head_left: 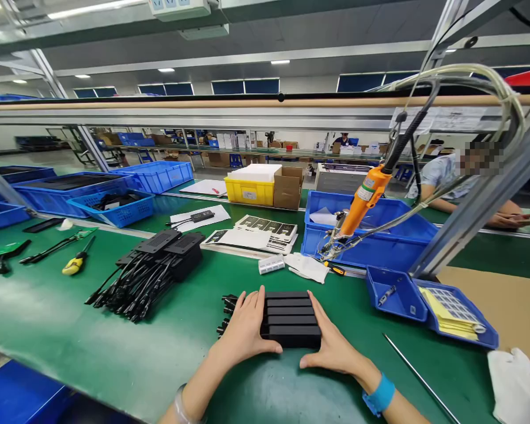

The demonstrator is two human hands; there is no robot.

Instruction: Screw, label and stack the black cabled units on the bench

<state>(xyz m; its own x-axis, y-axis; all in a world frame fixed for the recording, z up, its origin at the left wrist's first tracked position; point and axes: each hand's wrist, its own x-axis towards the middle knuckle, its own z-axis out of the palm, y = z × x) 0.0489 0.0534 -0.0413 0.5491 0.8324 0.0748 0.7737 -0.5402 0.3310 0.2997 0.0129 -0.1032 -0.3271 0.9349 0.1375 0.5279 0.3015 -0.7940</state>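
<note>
A row of black box-shaped electronic units stands side by side on the green bench in front of me. Their cable ends with black connectors stick out to the left. My left hand presses against the left end of the row, fingers along it and thumb at the near side. At the right end, my right hand holds the row the same way, so the units sit between both palms. Farther left lies a pile of similar black units with bundled cables.
An orange electric screwdriver hangs at the right above a blue bin. Beyond my hands are white gloves and label sheets. A metal rod lies right; a yellow-handled screwdriver lies left. A co-worker's arm shows across the bench.
</note>
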